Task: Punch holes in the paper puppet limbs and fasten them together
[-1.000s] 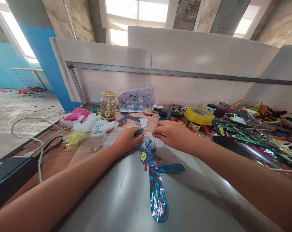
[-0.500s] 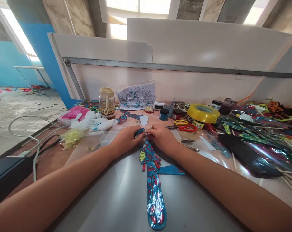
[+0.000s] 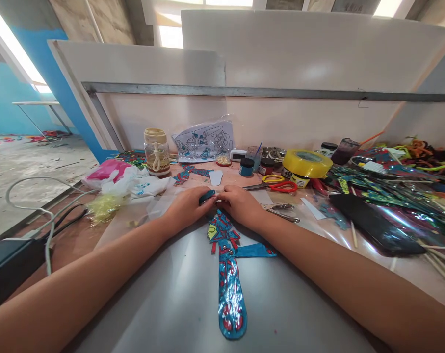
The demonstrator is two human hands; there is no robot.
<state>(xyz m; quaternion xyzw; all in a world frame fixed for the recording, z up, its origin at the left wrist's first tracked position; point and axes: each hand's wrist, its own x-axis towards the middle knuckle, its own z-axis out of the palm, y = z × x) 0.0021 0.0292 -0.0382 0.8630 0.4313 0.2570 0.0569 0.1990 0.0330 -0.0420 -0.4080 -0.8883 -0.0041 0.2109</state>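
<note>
A flat, jointed cut-out figure point(image 3: 232, 294), painted blue and red under a glossy clear film, lies on the grey work surface point(image 3: 152, 299). Two shiny round fasteners point(image 3: 227, 250) sit at its middle, and a blue arm-like strip point(image 3: 255, 250) sticks out to the right. My left hand point(image 3: 185, 208) is closed at the figure's upper end, with a small dark-blue piece point(image 3: 206, 197) between thumb and fingers. Opposite it, my right hand point(image 3: 242, 203) has its fingertips pinched together, almost touching the left; whatever they hold is hidden.
Scissors with red and yellow handles point(image 3: 281, 185) and metal pliers point(image 3: 283, 212) lie right of my hands. Behind stand paint jars point(image 3: 246, 167), a yellow tape roll point(image 3: 306, 163) and a lidded jar point(image 3: 156, 154). A black phone point(image 3: 375, 225) lies right, a power adapter point(image 3: 12, 267) left.
My head view has tilted slightly, so the scene sits a little higher and further left. Both hands stay together at the figure's upper end, with little change in their grip.
</note>
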